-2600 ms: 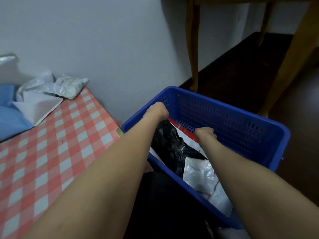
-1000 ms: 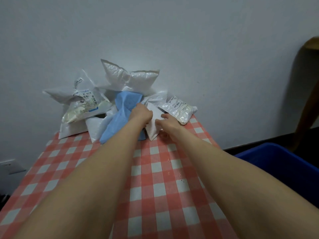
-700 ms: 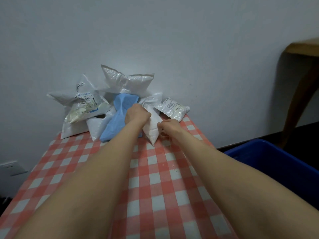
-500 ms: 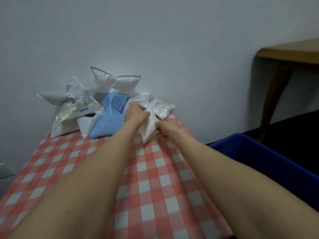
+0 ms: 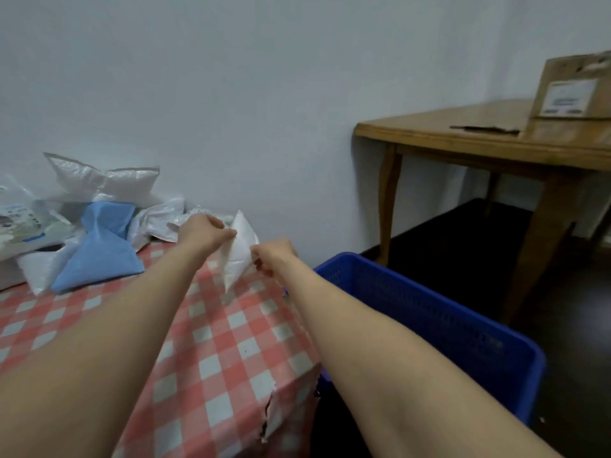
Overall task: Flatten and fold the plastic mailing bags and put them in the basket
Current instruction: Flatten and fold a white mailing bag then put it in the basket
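A white mailing bag (image 5: pixel 238 252) hangs lifted above the far right corner of the red-checked table (image 5: pixel 211 338). My left hand (image 5: pixel 201 232) pinches its upper left edge and my right hand (image 5: pixel 272 254) pinches its right edge. More bags lie piled against the wall at the far left: a blue bag (image 5: pixel 99 249), a puffy white bag (image 5: pixel 102 180) and a bag with a printed label (image 5: pixel 20 226). The blue plastic basket (image 5: pixel 429 312) stands on the floor right of the table; its inside is hidden from here.
A wooden table (image 5: pixel 496 140) stands at the right with a cardboard box (image 5: pixel 575 87) on it. Dark floor runs beneath it. The tablecloth is torn at its near right edge (image 5: pixel 269 414). A pale wall backs everything.
Both hands left the basket, reached to the pile and took hold of a white bag. They have since lifted it and drawn it right, away from the pile, while my view swung right.
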The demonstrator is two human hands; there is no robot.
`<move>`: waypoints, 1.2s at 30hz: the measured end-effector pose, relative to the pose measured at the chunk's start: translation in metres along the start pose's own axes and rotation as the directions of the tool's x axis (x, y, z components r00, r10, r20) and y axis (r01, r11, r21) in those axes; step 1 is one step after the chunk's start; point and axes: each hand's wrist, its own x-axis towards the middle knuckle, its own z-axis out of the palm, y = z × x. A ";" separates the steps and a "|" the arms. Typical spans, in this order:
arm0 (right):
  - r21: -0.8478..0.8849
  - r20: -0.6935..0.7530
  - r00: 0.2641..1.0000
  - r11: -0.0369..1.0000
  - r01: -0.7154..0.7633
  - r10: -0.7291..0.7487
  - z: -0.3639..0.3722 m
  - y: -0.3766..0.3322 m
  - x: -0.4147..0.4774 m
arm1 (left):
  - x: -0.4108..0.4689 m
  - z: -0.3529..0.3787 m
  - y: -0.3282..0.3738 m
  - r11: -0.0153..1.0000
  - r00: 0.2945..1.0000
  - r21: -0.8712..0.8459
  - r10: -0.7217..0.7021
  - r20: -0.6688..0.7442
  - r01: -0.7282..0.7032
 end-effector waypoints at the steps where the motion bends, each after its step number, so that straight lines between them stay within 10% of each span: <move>1: 0.015 -0.011 1.000 1.000 0.004 -0.004 -0.003 0.000 0.000 | -0.004 0.002 0.005 1.000 1.000 0.008 0.006 -0.003 -0.006; 36: -0.076 -0.102 0.965 0.969 0.234 -0.241 0.006 -0.016 -0.017 | -0.021 -0.027 -0.023 0.999 0.998 0.001 0.038 -0.056 -0.038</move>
